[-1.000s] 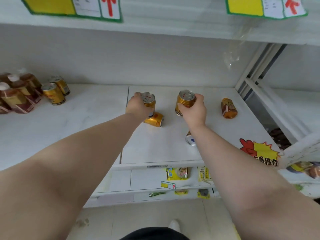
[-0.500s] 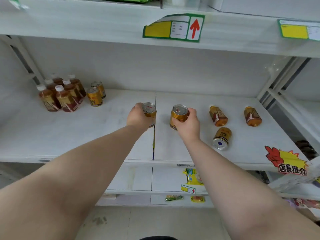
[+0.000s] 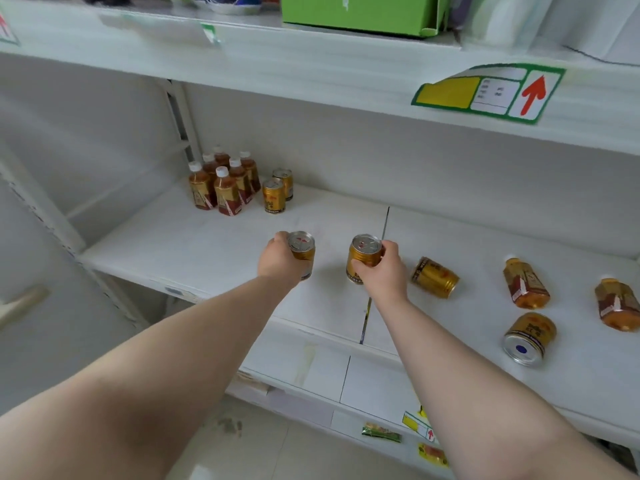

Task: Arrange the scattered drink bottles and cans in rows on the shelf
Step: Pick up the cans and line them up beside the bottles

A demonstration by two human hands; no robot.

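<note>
Our left hand (image 3: 278, 259) curls its fingers round a gold can (image 3: 302, 249). Our right hand (image 3: 382, 271) grips a second can (image 3: 363, 256). Both cans are upright at the shelf (image 3: 207, 244) middle.

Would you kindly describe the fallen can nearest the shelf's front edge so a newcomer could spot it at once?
Find the white shelf under the red-arrow price tag, on its right board. Near the front edge, in front of two lying drink bottles, a gold can lies on its side. Only it shows a silver base with a blue dot.
</note>
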